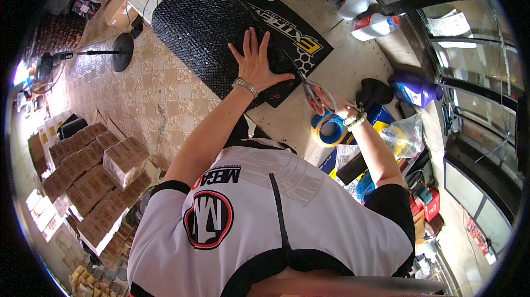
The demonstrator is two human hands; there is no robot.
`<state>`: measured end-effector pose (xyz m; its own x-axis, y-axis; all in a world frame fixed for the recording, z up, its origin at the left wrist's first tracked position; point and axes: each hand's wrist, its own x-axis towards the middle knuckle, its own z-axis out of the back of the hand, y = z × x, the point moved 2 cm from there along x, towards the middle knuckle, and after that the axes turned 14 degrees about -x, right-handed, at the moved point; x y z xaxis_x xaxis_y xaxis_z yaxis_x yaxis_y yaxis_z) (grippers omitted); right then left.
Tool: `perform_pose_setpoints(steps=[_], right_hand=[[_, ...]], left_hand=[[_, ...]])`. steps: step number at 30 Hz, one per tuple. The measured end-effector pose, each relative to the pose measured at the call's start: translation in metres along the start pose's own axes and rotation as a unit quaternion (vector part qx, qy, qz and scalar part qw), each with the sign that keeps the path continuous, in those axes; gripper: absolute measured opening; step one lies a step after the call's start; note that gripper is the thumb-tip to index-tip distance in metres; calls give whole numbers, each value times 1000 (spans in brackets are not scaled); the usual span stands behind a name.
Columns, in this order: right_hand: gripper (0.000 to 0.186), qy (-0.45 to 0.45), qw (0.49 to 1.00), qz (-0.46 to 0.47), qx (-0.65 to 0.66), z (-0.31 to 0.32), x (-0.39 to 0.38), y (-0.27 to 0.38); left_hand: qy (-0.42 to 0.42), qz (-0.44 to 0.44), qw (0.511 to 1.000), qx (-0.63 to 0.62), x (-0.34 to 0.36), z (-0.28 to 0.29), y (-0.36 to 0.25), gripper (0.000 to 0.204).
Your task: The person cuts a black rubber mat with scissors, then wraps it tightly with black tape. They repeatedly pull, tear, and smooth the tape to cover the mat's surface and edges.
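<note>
My left hand (255,67) lies flat with fingers spread on a sheet of black bubble wrap (190,26). Under and beside the wrap shows a black printed mat or panel (287,23) with yellow and white lettering and hexagons. My right hand (330,103) grips a pair of scissors (310,83) by the handles. The blades point at the right edge of the black wrap, close to my left thumb; whether they are parted there is hard to make out. Just below my right hand sit rolls of tape (328,131), one yellowish and one blue.
White bottles with red caps (376,26) line the table's far right. Nearer stand a purple jug (414,88) and a clear plastic bag (402,134). Stacked brown cartons (91,175) fill the floor at left, below a fan with a round black base (122,52).
</note>
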<state>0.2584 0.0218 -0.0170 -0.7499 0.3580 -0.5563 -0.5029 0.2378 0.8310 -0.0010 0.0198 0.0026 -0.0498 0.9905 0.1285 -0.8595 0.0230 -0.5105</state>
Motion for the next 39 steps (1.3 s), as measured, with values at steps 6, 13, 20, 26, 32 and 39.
perform_pose_setpoints(steps=[6,13,20,26,32,39], right_hand=[[61,30,997,31,60,-4,-25,-11],[62,9,991,98,86,-3,-5,13],[63,-8,998,48,29,-3,-4,21],[61,-24,999,18,-14,0,3,28],[58,-8,997,60,40,0,6,46],[61,-53,998,6,-40,10,31,58]], left_hand=[[-7,-6,1000,11,-2,-2,1,142],[-6,-3,1000,23,-1,-3,2,141],[-15,-3,1000,9,0,1,-1,143],[-5,8,1000,2,1,6,-4,144],[-7,10,1000,-14,0,7,-4,143],[-22,8,999,-29,0,9,-5,139]])
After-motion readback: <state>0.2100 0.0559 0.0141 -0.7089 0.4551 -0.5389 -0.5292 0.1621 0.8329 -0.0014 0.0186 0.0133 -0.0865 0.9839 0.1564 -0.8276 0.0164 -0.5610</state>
